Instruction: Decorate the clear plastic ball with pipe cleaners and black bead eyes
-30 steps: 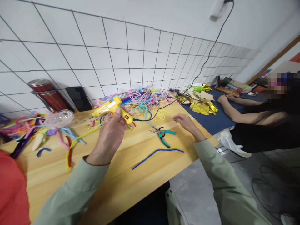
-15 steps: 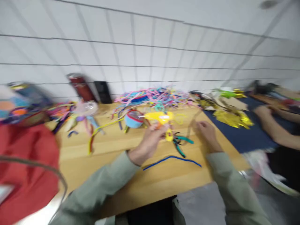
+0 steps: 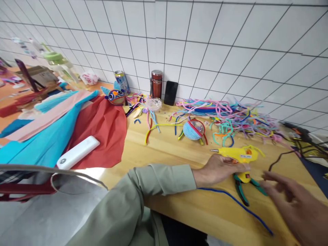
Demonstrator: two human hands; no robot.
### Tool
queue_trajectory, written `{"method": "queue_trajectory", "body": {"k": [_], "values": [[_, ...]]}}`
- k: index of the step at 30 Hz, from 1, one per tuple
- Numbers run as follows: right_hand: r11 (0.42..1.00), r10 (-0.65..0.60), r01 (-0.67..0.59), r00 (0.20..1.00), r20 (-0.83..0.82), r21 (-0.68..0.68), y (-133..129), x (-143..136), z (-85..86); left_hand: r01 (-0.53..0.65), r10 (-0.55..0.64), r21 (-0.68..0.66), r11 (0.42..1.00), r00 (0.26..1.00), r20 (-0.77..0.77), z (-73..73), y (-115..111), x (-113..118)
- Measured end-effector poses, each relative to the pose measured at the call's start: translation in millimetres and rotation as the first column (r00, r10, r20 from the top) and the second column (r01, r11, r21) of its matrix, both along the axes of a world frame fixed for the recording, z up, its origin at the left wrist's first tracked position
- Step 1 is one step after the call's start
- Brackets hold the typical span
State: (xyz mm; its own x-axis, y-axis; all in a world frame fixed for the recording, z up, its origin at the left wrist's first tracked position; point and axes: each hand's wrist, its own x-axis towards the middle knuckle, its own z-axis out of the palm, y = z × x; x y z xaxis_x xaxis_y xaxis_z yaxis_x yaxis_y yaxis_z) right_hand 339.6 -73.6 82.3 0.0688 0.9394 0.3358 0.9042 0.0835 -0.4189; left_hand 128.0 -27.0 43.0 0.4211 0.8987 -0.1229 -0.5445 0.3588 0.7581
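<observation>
My left hand (image 3: 217, 169) is wrapped round a yellow glue gun (image 3: 241, 154), whose metal nozzle points left. To the right, my right hand (image 3: 294, 200) is slightly blurred, with its fingers apart, beside the gun's dark cord (image 3: 279, 158). Green-handled pliers (image 3: 241, 191) lie partly under the gun. A blue pipe cleaner (image 3: 237, 202) stretches along the front of the table. Behind the gun sits a light blue wrapped ball (image 3: 192, 130) with a red band and a clear part.
A pile of pipe cleaners (image 3: 220, 109) lies along the wall. A phone (image 3: 171, 93), red flask (image 3: 156, 84), can (image 3: 122, 82) and owl-like figure (image 3: 116, 97) stand at the back. Left are red cloth (image 3: 110, 136) and a white device (image 3: 78, 152).
The view has swung left, bringing the cloths and white device into sight. My right hand now has its fingers spread near the cord. My left hand still holds the glue gun.
</observation>
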Motion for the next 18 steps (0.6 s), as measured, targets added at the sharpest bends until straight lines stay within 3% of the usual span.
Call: {"method": "queue_trajectory", "body": {"k": [1, 4, 8, 11, 13, 16, 18], "values": [[0.995, 0.086, -0.086, 0.996, -0.001, -0.059, 4, -15, -4.4, 0.006, -0.006, -0.001, 1.000, 1.000, 0.019, -1.6, -1, 2], [0.989, 0.139, -0.137, 0.990, 0.029, -0.055, 13, -47, -16.9, -0.011, 0.012, -0.035, 0.999, 0.999, 0.033, -5.7, -1, 5], [0.989, 0.149, -0.148, 0.988, 0.034, -0.026, 17, -55, -23.1, -0.038, 0.037, -0.033, 0.999, 0.999, -0.022, -9.7, -1, 3], [0.994, 0.105, -0.104, 0.994, 0.044, -0.025, 27, -38, -18.6, 0.015, -0.008, 0.063, 0.998, 0.994, -0.107, -12.5, -9, -5], [1.000, -0.021, 0.022, 0.996, 0.085, -0.005, 39, -16, -13.2, 0.063, -0.039, 0.090, 0.994, 0.968, -0.247, -14.6, -19, -15], [0.981, -0.181, 0.191, 0.967, 0.177, -0.040, 62, 22, -6.4, 0.377, -0.288, 0.142, 0.915, 0.859, -0.423, -17.7, -38, -36], [0.951, -0.226, 0.272, 0.934, 0.275, -0.144, 76, 43, -5.6, 0.479, -0.332, 0.196, 0.855, 0.798, -0.504, -19.6, -50, -50]]}}
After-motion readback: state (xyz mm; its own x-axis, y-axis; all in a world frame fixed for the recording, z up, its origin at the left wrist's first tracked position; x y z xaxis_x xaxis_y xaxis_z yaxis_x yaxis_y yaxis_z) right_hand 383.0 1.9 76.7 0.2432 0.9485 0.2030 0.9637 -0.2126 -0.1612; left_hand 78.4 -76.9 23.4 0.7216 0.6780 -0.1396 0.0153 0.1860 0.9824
